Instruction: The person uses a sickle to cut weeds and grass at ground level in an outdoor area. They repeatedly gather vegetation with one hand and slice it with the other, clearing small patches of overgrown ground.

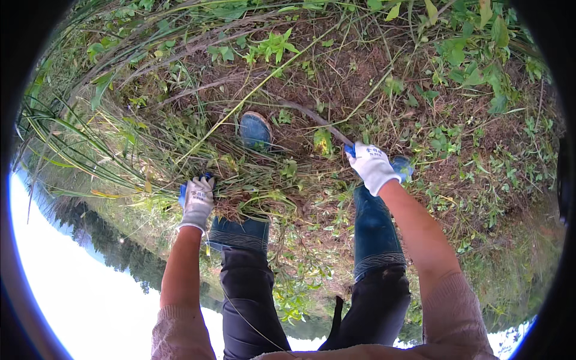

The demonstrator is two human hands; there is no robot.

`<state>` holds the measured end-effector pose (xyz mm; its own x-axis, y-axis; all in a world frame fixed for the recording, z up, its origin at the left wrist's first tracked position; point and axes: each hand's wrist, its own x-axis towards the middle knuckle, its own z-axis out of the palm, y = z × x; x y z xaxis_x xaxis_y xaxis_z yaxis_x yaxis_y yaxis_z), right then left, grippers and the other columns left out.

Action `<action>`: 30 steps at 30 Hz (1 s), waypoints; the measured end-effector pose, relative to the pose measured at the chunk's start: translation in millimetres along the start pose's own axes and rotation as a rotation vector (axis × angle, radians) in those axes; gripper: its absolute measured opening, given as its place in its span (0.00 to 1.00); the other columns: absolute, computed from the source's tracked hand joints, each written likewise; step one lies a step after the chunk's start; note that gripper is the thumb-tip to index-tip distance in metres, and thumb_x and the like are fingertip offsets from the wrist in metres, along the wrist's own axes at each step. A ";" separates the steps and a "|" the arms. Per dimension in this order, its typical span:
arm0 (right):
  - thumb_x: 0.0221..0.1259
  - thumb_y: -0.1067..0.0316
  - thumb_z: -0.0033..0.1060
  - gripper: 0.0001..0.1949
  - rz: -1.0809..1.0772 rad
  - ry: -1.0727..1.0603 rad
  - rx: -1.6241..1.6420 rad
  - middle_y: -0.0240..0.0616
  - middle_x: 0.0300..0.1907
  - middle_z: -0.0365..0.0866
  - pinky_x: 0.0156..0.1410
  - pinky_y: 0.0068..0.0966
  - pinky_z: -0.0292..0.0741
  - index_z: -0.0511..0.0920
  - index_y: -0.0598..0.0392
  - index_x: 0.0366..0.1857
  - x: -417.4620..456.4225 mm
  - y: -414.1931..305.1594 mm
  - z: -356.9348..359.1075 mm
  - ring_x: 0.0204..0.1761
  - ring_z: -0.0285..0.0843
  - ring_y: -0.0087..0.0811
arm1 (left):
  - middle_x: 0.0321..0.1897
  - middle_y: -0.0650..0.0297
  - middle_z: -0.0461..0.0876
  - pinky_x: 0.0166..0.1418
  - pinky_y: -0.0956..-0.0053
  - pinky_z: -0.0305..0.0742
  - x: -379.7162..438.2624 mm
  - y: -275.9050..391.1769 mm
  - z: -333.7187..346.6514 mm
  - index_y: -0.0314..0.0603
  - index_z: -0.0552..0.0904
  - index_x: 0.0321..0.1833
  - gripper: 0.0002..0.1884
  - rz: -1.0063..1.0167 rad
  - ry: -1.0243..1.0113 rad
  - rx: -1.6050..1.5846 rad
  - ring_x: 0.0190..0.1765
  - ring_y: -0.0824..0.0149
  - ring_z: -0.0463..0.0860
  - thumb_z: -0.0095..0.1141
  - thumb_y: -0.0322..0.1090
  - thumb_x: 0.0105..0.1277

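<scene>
My left hand (198, 200), in a white work glove with blue on the finger side, is closed on a thick bundle of long grass (238, 182). The bundle lies across the front of my left rubber boot (238, 234) and hides its middle. My right hand (372, 165), in a matching glove, grips the near end of a slender, slightly curved tool handle (317, 118). The handle slants away to the left, low over the soil. Its far end is lost among stems, so I cannot tell whether it carries a blade.
Tall grass blades (90, 148) arch in from the left. Leafy weeds (463, 58) stand at the upper right. Brown soil (373, 63) with cut stems lies ahead. My right rubber boot (375, 229) stands beside the right hand. A thin cord (243, 315) hangs by my left leg.
</scene>
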<state>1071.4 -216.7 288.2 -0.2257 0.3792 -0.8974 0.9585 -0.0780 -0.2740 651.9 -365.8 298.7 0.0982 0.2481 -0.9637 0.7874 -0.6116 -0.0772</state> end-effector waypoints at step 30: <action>0.61 0.68 0.48 0.07 0.345 0.413 0.541 0.26 0.21 0.69 0.27 0.22 0.65 0.75 0.52 0.40 -271.6 11.9 -103.6 0.21 0.61 0.19 | 0.63 0.48 0.57 0.66 0.64 0.55 -157.5 -93.0 -186.9 0.42 0.45 0.69 0.59 -0.105 0.155 -0.583 0.65 0.51 0.57 0.61 0.65 0.39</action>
<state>1162.1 -225.2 564.5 0.2571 0.5571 -0.7897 0.7199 -0.6556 -0.2281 676.9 -207.6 505.4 0.0545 0.4180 -0.9068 0.9967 -0.0768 0.0245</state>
